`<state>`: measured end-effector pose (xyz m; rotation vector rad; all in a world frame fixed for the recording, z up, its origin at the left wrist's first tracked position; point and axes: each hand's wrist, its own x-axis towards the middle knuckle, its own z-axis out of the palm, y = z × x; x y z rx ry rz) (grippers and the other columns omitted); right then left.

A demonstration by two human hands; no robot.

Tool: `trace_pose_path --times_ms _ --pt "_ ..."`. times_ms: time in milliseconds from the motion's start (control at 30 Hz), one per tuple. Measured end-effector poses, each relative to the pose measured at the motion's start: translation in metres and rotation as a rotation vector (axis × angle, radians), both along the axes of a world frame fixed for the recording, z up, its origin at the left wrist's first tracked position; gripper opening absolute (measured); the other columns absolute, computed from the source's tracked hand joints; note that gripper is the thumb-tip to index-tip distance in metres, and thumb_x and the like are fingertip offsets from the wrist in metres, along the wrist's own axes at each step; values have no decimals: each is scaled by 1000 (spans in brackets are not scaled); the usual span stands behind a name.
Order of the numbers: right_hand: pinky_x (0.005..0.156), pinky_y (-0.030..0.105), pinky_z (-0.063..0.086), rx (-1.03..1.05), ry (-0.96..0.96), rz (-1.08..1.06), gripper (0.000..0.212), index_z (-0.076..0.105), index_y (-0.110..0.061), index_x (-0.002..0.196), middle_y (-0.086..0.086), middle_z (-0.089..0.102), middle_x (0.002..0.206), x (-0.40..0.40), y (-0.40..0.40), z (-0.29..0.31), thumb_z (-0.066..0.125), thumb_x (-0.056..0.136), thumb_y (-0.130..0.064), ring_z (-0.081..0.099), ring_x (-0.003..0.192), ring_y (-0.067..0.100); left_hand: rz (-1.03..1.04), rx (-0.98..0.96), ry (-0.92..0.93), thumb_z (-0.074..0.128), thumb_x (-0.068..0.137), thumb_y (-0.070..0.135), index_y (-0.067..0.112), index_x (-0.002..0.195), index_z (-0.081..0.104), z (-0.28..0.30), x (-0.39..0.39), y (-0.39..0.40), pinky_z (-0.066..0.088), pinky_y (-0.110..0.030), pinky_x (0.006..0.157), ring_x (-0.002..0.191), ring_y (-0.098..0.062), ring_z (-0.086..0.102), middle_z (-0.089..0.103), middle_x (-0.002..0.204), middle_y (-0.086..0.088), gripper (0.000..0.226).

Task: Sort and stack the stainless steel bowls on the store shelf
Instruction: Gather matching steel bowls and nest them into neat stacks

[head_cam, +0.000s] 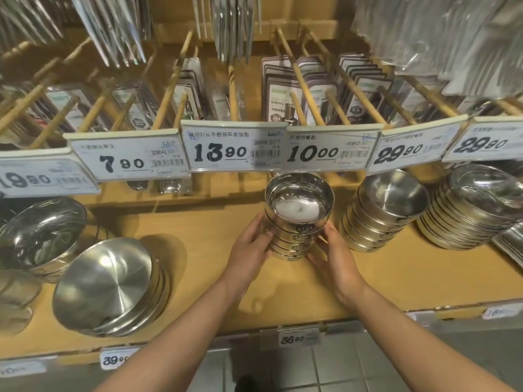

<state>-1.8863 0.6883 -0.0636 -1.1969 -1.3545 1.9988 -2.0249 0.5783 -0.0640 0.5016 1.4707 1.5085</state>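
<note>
1. Head view: a stack of small stainless steel bowls (297, 222) stands upright at the middle of the wooden shelf (212, 236), nested one in another, the top bowl's open mouth facing up
2. The left hand (249, 250) grips the stack's left side, fingers curled against the lower bowls
3. The right hand (334, 256) grips the stack's right side in the same way, so the stack sits between both palms
4. Just right of it stands a second stack of wider bowls (385, 213), leaning slightly, apart from the held stack
5. Farther right is a stack of shallow plates (475, 210), close beside that second stack
6. Near left, a pile of large bowls (110, 287) lies tilted on its side, its mouth facing the viewer
7. At the far left edge sits another big bowl (39, 236), also tilted
8. Above the held stack hangs a row of price tags (235, 148), reading 7.90, 13.90, 10.00 and 29.80
9. Behind the tags, packaged cutlery (285, 89) hangs on wooden pegs
</note>
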Motion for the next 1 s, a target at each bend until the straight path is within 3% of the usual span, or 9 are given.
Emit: trace_pose_path --times_ms 67,200,267,333,467,600,767,867,1000 --pt "109 40 45 5 -7 23 35 61 -42 130 -17 66 129 -1 -2 3 35 107 -37 55 125 9 4 5 -7 69 82 44 57 120 64 4 1 -4 51 -29 94 117 1 64 66 130 22 40" --pt "99 35 49 33 -30 57 31 62 -52 124 -24 67 122 0 -4 7 39 105 -44 58 120 4 10 29 -40 58 99 18 43 129 64 7 -1 -8 52 -33 101 121 -8 64 68 131 13 39" --pt "103 41 47 11 -42 37 31 61 -47 127 -18 66 127 7 -7 -1 42 102 -48 57 123 8 48 17 -63 51 103 8 27 144 53 9 1 -15 56 -24 94 111 0 67 69 125 11 45" --pt "106 46 47 -29 -70 18 34 63 -33 127 -7 65 132 16 -14 -13 43 102 -45 58 125 18 87 -35 -23 54 102 12 21 150 43 14 6 -31 56 -13 81 96 15 66 63 120 22 50" --pt "85 37 55 -123 -152 80 27 64 -18 115 10 63 119 28 -50 -25 44 104 -34 61 109 25 170 -111 59 55 102 15 27 133 57 18 16 -79 51 -6 70 92 19 64 64 114 26 33" --pt "90 42 57 -196 -168 221 26 61 -13 116 12 63 118 14 -84 -11 46 105 -31 62 110 27 213 -154 110 58 101 17 35 97 79 28 22 -127 56 -16 77 100 1 71 76 109 17 29" --pt "88 36 54 -171 -162 393 27 57 -9 126 12 61 123 -17 -117 23 52 104 -24 59 117 26 329 -219 254 62 98 21 39 96 78 47 12 -196 58 -31 85 100 -12 72 77 107 7 24" --pt "86 37 55 -112 -145 426 24 61 -8 122 15 64 120 -28 -134 31 53 104 -21 62 105 24 462 -232 267 65 96 20 30 100 78 57 -1 -242 56 -40 88 100 -22 71 77 104 -1 17" --pt "90 40 55 -98 -134 462 22 63 -10 120 15 63 121 -43 -155 32 52 104 -21 61 106 24 622 -231 207 59 98 13 21 103 74 60 -24 -294 53 -30 77 86 -14 71 77 88 4 17"
